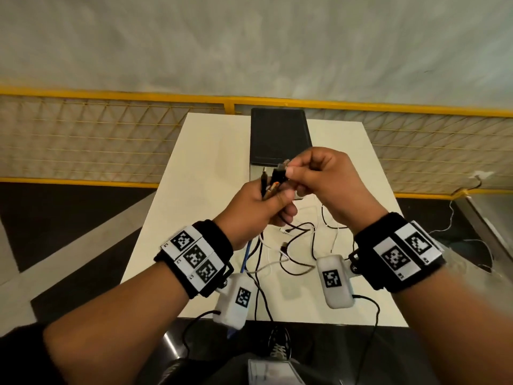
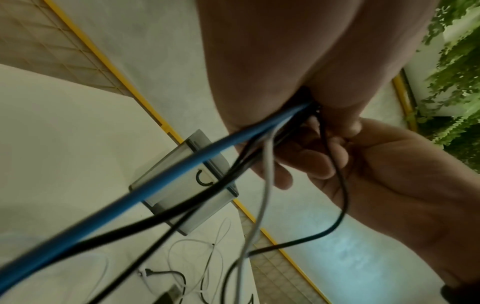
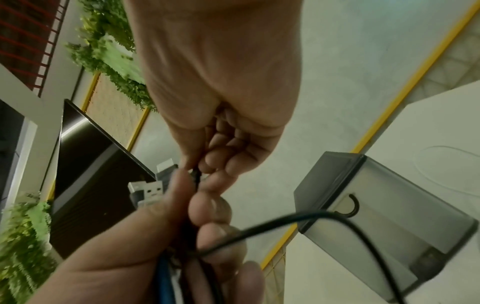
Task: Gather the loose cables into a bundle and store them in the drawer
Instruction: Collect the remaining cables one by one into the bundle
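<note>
White table (image 1: 211, 162) stands against a yellow mesh fence (image 1: 111, 140), grey floor beyond. Small drawer unit (image 1: 280, 137) with a dark top sits at the table's far edge, directly behind both hands, its front partly hidden by them in the head view. Left hand (image 1: 258, 209) is clamped around a bunch of cables (image 1: 266, 187), plug ends sticking up out of the fist. Right hand (image 1: 324, 182) pinches a black plug (image 1: 277, 175) at the top of that bunch, fingers curled, touching the left. Loose cables (image 1: 299, 240), black and white, trail down onto the table between the wrists; some hang off the near edge.

Left wrist view adds: blue cable (image 2: 155, 185) and black ones leaving the fist, drawer front (image 2: 187, 181) translucent with a black hook handle. Right wrist view adds: USB plug ends (image 3: 150, 191) past the fingers, green plants (image 3: 111, 53) behind
</note>
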